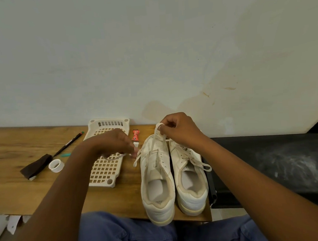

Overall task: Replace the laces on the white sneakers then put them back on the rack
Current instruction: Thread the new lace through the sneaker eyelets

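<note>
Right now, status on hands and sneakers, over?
Both hands pinching lace: left hand, right hand. Left white leather sneaker half-laced. Cream plastic rack alongside, nothing blocking.

I had only one camera, and it sat on the person's head. It looked forward and down, from just above the lap. It was a wide lens, so the edges bent a little. The wall (pixel 149 45) filled the whole upper half of the frame. The wooden table (pixel 18 186) ran across the middle and left. It was close, right in front of the knees. Both arms came in from the bottom corners, and the left hand (pixel 114 142) and right hand (pixel 179 128) met near the middle of the frame. There was no second view to share anything with.
</note>
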The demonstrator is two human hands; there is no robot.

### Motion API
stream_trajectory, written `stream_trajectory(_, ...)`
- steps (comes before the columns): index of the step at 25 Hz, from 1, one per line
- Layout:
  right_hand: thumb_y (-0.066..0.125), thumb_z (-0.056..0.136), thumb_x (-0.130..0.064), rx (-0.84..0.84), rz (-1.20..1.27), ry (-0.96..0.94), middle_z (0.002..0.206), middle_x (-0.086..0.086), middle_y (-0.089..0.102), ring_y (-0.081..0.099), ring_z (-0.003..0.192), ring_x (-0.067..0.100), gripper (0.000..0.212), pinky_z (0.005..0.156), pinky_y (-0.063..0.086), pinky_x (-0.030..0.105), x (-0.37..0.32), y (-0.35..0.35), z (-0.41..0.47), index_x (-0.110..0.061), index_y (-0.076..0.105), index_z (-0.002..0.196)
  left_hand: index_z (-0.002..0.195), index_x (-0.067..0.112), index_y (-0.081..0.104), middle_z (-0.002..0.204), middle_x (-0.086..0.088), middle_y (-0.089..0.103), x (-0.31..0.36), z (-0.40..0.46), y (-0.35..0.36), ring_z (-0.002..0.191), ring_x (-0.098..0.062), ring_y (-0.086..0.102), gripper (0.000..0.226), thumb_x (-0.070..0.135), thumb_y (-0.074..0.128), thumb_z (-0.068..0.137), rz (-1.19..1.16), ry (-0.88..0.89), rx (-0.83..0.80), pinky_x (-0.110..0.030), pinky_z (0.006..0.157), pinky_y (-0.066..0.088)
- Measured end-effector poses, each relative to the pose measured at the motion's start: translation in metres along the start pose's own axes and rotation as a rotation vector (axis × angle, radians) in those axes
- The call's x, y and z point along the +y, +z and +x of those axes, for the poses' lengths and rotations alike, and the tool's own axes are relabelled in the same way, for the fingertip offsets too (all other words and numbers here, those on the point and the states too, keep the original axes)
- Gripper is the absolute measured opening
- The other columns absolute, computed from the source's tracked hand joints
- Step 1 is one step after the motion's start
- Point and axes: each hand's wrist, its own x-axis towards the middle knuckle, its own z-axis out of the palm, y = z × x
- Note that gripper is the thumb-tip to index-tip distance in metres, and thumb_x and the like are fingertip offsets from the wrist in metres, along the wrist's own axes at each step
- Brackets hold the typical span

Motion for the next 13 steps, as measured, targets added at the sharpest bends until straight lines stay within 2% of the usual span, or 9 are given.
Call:
stream_trajectory(2, 0.073, 0.09, -0.027, -0.051, -0.074, -0.018, 0.089, -0.007, 0.075, 0.069, 0.085, 0.013, 0.003, 0.086, 0.059, 0.043, 0.001, -0.002, -0.002, -0.026, 0.076, 0.088, 0.073, 0.011, 0.078, 0.058, -0.004, 0.057, -0.004, -0.006, -0.006, 0.047, -0.013, 0.033, 0.021, 0.018, 0.072, 0.091, -0.278, 0.161, 0.199, -0.023, 0.042, 0.025)
stream_trajectory(4, 0.072, 0.088, -0.021, -0.133, -0.191, -0.03, 0.095, -0.007, 0.073, 0.068, 0.089, 0.013, 0.013, 0.087, 0.057, 0.041, 0.001, -0.004, -0.006, -0.025, 0.075, 0.1, 0.062, 0.004, 0.066, 0.06, -0.018, 0.037, -0.004, -0.011, -0.013, 0.047, -0.017, 0.024, 0.022, 0.014, 0.069, 0.082, -0.671, 0.41, 0.316, -0.025, 0.043, 0.019)
stream_trajectory(5, 0.07, 0.088, -0.019, -0.169, -0.241, -0.035, 0.098, -0.008, 0.072, 0.067, 0.09, 0.013, 0.018, 0.088, 0.057, 0.041, 0.001, -0.004, -0.008, -0.025, 0.074, 0.105, 0.059, 0.003, 0.061, 0.061, -0.017, 0.029, -0.003, -0.013, -0.015, 0.047, -0.015, 0.02, 0.021, 0.013, 0.065, 0.076, -0.872, 0.544, 0.321, -0.022, 0.042, 0.016)
stream_trajectory(7, 0.068, 0.087, -0.017, -0.199, -0.295, -0.04, 0.1, -0.009, 0.07, 0.065, 0.09, 0.012, 0.024, 0.089, 0.056, 0.041, 0.001, -0.004, -0.009, -0.026, 0.073, 0.109, 0.057, 0.005, 0.051, 0.062, -0.009, 0.026, 0.001, -0.018, -0.017, 0.048, -0.01, 0.015, 0.02, 0.011, 0.056, 0.075, -1.17, 0.703, 0.304, -0.02, 0.042, 0.015)
stream_trajectory(10, 0.066, 0.088, -0.016, -0.172, -0.297, -0.029, 0.1, -0.008, 0.07, 0.065, 0.09, 0.012, 0.022, 0.089, 0.056, 0.041, 0.002, -0.005, -0.009, -0.027, 0.073, 0.106, 0.062, 0.013, 0.042, 0.065, 0.001, 0.026, 0.006, -0.026, -0.018, 0.053, -0.009, 0.012, 0.016, 0.013, 0.052, 0.075, -1.43, 0.795, 0.309, -0.025, 0.048, 0.01)
stream_trajectory(13, 0.065, 0.089, -0.017, -0.164, -0.3, -0.032, 0.1, -0.008, 0.071, 0.066, 0.091, 0.014, 0.019, 0.088, 0.056, 0.04, -0.001, -0.005, -0.009, -0.027, 0.073, 0.103, 0.069, 0.018, 0.036, 0.069, 0.006, 0.024, 0.007, -0.033, -0.021, 0.053, -0.01, 0.013, 0.018, 0.022, 0.053, 0.075, -1.6, 0.86, 0.319, -0.026, 0.048, 0.013)
